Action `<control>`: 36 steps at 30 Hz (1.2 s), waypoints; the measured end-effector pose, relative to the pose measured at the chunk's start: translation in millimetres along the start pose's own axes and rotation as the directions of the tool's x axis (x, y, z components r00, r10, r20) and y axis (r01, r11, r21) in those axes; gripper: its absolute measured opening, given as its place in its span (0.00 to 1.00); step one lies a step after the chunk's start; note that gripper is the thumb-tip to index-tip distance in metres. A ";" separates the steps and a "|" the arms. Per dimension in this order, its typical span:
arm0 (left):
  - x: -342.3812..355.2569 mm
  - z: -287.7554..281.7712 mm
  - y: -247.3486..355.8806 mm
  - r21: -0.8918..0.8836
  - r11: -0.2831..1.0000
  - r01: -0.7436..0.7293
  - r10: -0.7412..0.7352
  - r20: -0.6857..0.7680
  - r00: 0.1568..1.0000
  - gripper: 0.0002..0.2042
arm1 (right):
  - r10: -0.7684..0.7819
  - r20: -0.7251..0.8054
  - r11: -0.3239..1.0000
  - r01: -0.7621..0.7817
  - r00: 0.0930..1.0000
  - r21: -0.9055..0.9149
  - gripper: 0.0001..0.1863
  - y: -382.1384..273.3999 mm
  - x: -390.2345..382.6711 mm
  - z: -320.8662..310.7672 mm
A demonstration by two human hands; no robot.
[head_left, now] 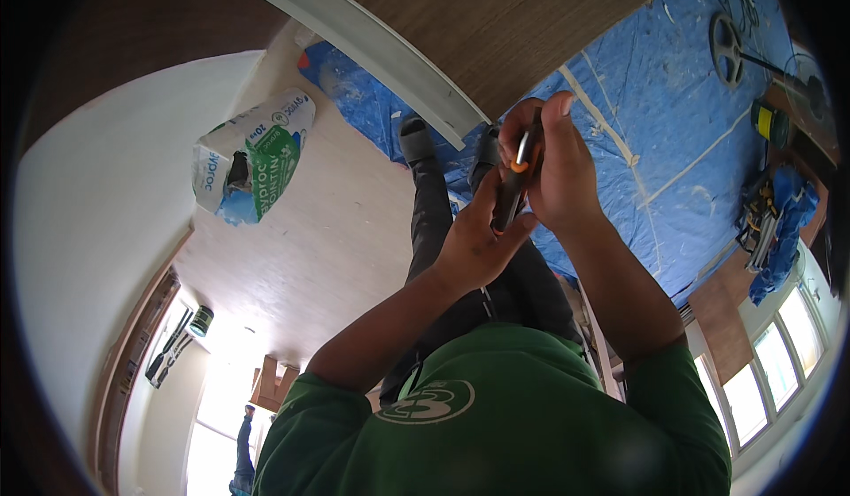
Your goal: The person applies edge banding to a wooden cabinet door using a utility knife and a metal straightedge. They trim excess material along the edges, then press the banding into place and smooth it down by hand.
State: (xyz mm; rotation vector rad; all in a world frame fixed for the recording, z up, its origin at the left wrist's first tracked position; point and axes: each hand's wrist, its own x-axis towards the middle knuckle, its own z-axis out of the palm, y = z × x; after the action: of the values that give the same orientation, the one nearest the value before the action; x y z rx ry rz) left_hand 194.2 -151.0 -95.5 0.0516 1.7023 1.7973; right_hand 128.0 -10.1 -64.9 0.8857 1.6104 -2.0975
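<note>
In front of my body I hold a slim hand tool [507, 204] with a black-and-orange handle and a shiny metal section toward its upper end. Its exact kind is hard to make out. My left hand [478, 244] is closed round the lower handle, thumb along its side. Around the upper part curl the fingers of my right hand [560, 173], with its thumb pointing up. The tool tilts, its upper end leaning right. Just beyond my hands is a brown wood-grain panel [522, 18] with a pale metal-looking edge strip [381, 58].
A torn white-and-green bag [276, 164] stands on the pale floor at left. Blue sheeting [637, 142] covers the floor at right. Along the far right are a round grey base [726, 51], a dark tub [768, 123] and a heap of tools [760, 222]. Another person's leg [243, 447] shows lower left.
</note>
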 end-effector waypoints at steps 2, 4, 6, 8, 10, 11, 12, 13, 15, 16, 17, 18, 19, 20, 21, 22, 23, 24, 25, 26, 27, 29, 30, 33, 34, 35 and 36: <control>1.2 -4.8 -8.7 0.033 0.997 0.065 -0.065 0.000 0.998 0.28 | 0.048 0.047 0.989 -0.054 0.998 0.136 0.37 8.2 0.4 -2.6; 4.5 -4.8 -18.3 0.088 0.994 0.063 -0.059 -0.048 0.997 0.25 | -0.079 0.057 0.982 0.068 0.995 0.178 0.32 16.5 -0.2 -2.0; 8.5 0.1 -27.9 0.168 0.986 0.002 0.022 -0.140 0.990 0.24 | -0.148 0.064 0.975 0.135 0.987 0.177 0.27 20.2 -2.9 -2.1; 13.8 0.9 -27.8 0.183 0.983 -0.008 0.037 -0.154 0.987 0.23 | -0.161 0.078 0.979 0.150 0.984 0.136 0.22 21.7 -5.0 -2.8; 17.9 0.9 -27.1 0.178 0.984 0.014 0.016 -0.167 0.986 0.24 | -0.175 0.088 0.967 0.154 0.981 0.202 0.17 25.5 -1.6 -3.7; 19.2 0.1 -26.9 0.165 0.985 0.040 -0.012 -0.172 0.985 0.24 | -0.181 0.091 0.959 0.156 0.979 0.236 0.15 28.0 0.5 -4.1; 21.0 -0.6 -27.4 0.152 0.986 0.067 -0.040 -0.176 0.984 0.24 | -0.190 0.095 0.963 0.166 0.977 0.211 0.16 30.6 2.4 -4.1; 23.6 -1.4 -30.0 0.185 0.983 0.017 0.021 -0.201 0.979 0.24 | -0.198 0.101 0.966 0.176 0.975 0.187 0.16 33.7 4.1 -3.2; 31.4 -3.8 -39.4 0.255 0.964 -0.079 0.143 -0.243 0.960 0.23 | -0.233 0.101 0.964 0.216 0.967 0.152 0.16 38.5 6.9 -1.7; 35.6 -6.4 -44.8 0.284 0.951 -0.119 0.191 -0.240 0.952 0.22 | -0.261 0.097 0.959 0.247 0.960 0.140 0.16 40.3 8.4 -0.6; 39.9 -9.7 -50.1 0.312 0.937 -0.159 0.239 -0.235 0.942 0.22 | -0.289 0.093 0.952 0.277 0.953 0.129 0.15 41.7 9.8 -0.1; 42.9 -12.2 -55.1 0.340 0.919 -0.199 0.286 -0.228 0.931 0.21 | -0.308 0.094 0.949 0.299 0.947 0.102 0.15 43.1 11.3 -0.8; 46.0 -13.2 -55.1 0.333 0.919 -0.212 0.296 -0.225 0.928 0.21 | -0.325 0.097 0.945 0.319 0.941 0.074 0.15 44.9 13.1 -3.0; 48.5 -14.0 -54.8 0.326 0.918 -0.225 0.306 -0.222 0.926 0.20 | -0.343 0.100 0.939 0.340 0.934 0.046 0.15 46.1 14.5 -4.3; 49.7 -14.6 -54.4 0.319 0.917 -0.239 0.316 -0.219 0.923 0.20 | -0.339 0.098 0.941 0.336 0.936 0.052 0.15 46.9 15.5 -4.9; 49.9 -15.0 -54.6 0.314 0.923 -0.224 0.299 -0.214 0.930 0.20 | -0.337 0.095 0.941 0.332 0.937 0.058 0.14 46.7 16.0 -5.4; 49.8 -15.5 -54.8 0.310 0.927 -0.209 0.281 -0.210 0.936 0.19 | -0.334 0.091 0.942 0.329 0.938 0.063 0.14 46.4 16.2 -5.9; 49.9 -15.4 -55.0 0.306 0.932 -0.193 0.263 -0.206 0.943 0.19 | -0.328 0.092 0.944 0.322 0.940 0.078 0.14 45.8 15.9 -5.5; 50.1 -15.1 -55.3 0.305 0.930 -0.206 0.279 -0.220 0.935 0.18 | -0.323 0.093 0.945 0.315 0.942 0.094 0.14 45.0 15.3 -4.0; 50.4 -14.6 -55.6 0.303 0.928 -0.218 0.295 -0.235 0.926 0.17 | -0.318 0.094 0.945 0.307 0.944 0.110 0.14 44.5 15.0 -3.2; 50.4 -14.3 -55.8 0.302 0.925 -0.231 0.310 -0.251 0.917 0.17 | -0.321 0.105 0.945 0.311 0.941 0.105 0.15 44.9 15.6 -3.6; 49.3 -15.2 -50.0 0.279 0.937 -0.210 0.284 -0.259 0.923 0.17 | -0.330 0.125 0.943 0.319 0.936 0.095 0.15 45.8 17.4 -4.8; 48.9 -16.1 -47.8 0.267 0.943 -0.200 0.271 -0.262 0.926 0.17 | -0.324 0.129 0.944 0.312 0.937 0.108 0.15 45.2 17.1 -4.3; 47.9 -20.9 -48.7 0.287 0.938 -0.196 0.271 -0.253 0.929 0.15 | -0.306 0.157 0.951 0.292 0.939 0.107 0.16 45.4 16.3 -2.9; 47.4 -22.2 -49.2 0.288 0.937 -0.197 0.272 -0.251 0.929 0.14 | -0.297 0.171 0.954 0.288 0.939 0.079 0.16 47.2 16.4 -4.6; 46.8 -23.5 -49.9 0.289 0.937 -0.198 0.273 -0.248 0.929 0.13 | -0.289 0.186 0.957 0.284 0.939 0.052 0.16 47.8 16.3 -6.4; 46.2 -24.6 -51.0 0.291 0.936 -0.199 0.274 -0.245 0.930 0.12 | -0.268 0.227 0.963 0.270 0.937 0.023 0.15 46.7 15.6 -8.7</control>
State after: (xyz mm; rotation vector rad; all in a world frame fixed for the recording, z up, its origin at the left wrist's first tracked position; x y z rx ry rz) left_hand 168.3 -153.7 -163.8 0.1251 2.2162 1.8058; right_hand 147.5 -14.0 -110.9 0.4180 1.6925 -2.2730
